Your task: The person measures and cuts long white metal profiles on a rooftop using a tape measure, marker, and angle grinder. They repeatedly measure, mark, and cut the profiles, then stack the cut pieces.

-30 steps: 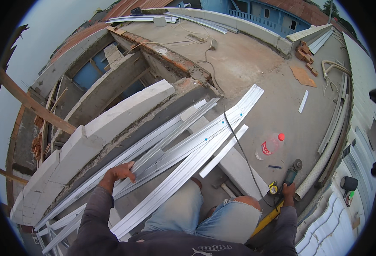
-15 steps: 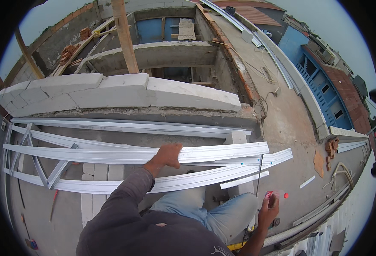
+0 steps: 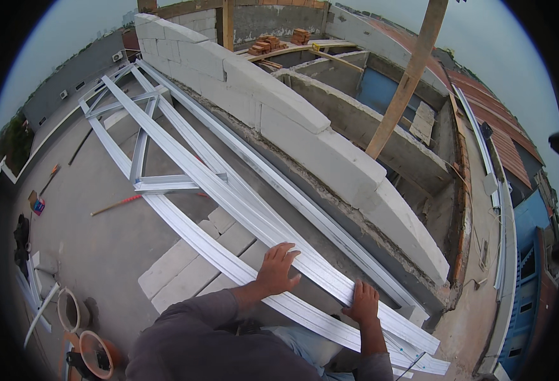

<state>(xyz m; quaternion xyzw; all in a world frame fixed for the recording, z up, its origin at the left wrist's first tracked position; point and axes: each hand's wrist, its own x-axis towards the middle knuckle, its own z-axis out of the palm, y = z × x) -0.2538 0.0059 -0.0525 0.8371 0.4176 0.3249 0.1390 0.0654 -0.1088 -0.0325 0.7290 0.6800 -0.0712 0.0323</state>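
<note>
My left hand (image 3: pixel 277 272) rests on a long silver metal channel (image 3: pixel 210 190), fingers spread and bent over it. Further right, my right hand (image 3: pixel 362 302) has its fingers hooked over that channel, gripping it. The channel lies along a metal truss with diagonal braces (image 3: pixel 171 181), whose lower chord (image 3: pixel 181 232) passes under my left forearm. White lightweight blocks (image 3: pixel 187 270) lie beneath the truss. Another long channel (image 3: pixel 279 203) runs behind it along the block wall.
A white block wall (image 3: pixel 292 146) borders open concrete bays crossed by a wooden post (image 3: pixel 406 76). Stacked bricks (image 3: pixel 268 46) are beyond. At lower left are buckets (image 3: pixel 98 355), a hammer-like tool (image 3: pixel 54 174) and a red-striped rod (image 3: pixel 121 204). A narrow ledge with cords (image 3: pixel 482 254) runs at right.
The view has swung left. My right hand has left the grinder and bottle area and now grips the channel beside my left hand, whose fingers have opened out on it.
</note>
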